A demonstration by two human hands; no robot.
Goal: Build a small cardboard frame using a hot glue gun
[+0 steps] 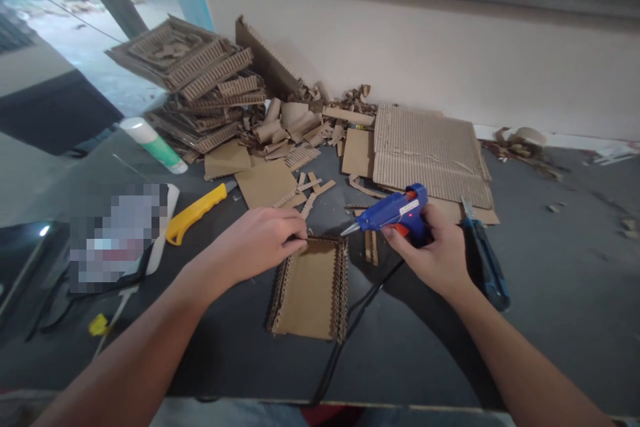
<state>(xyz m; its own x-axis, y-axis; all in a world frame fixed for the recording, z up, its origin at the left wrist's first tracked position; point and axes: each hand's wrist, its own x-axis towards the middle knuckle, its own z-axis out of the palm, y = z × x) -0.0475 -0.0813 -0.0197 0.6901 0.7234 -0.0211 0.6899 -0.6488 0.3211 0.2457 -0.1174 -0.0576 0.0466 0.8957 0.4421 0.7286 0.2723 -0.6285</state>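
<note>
Near: black cable (329, 370) passes just beside the cardboard tray (313, 293), which lies on the table (235, 353) before you; a snag could jerk the work. Mid: your R hand (440, 253) grips the blue glue gun (387, 212), nozzle nr tray's far R corner; your L hand (263, 233) bends its fingers at the far rim, pinching or merely touching, can't tell. Poss. burn if nozzle strays L. Far: cardboard stack (200, 70), uneven, might topple if bumped.
</note>
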